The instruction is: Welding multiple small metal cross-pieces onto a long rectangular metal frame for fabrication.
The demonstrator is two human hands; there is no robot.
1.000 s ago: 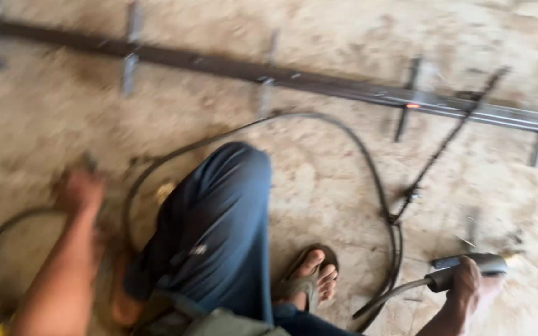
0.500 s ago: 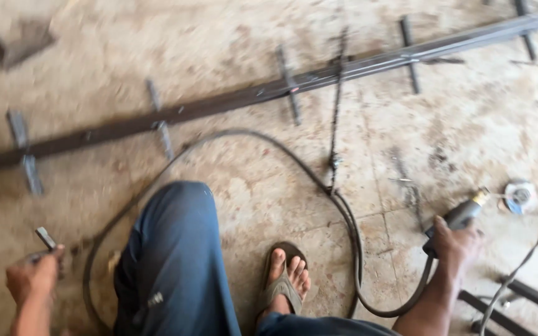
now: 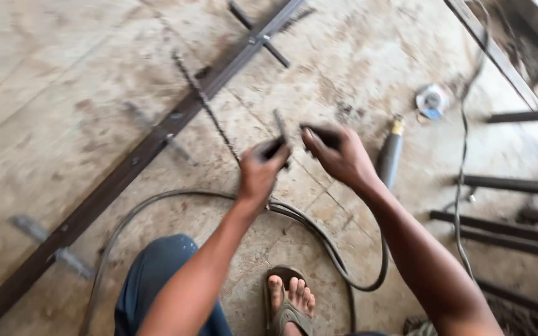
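My left hand (image 3: 259, 171) is raised in the middle of the view, pinching a short thin metal rod (image 3: 280, 129) that points upward. My right hand (image 3: 339, 155) is close beside it, fingertips closed on a small dark piece (image 3: 326, 134) that is too blurred to identify. The two hands almost touch. Just right of my right hand, a grey tool handle with a yellow tip (image 3: 390, 155) lies on the concrete floor, with nothing holding it. Its black cable (image 3: 344, 261) loops below my arms.
A long steel bar with welded cross pieces (image 3: 157, 140) runs diagonally across the floor, with a twisted rod (image 3: 207, 106) over it. A small round reel (image 3: 431, 99) and several dark steel bars (image 3: 512, 183) lie at the right. My sandalled foot (image 3: 287, 305) and blue-trousered knee (image 3: 157, 274) are below.
My right hand let go of the grey tool handle, which now lies on the floor, and moved in to meet my left hand. The left hand rose to the middle with the small rod.
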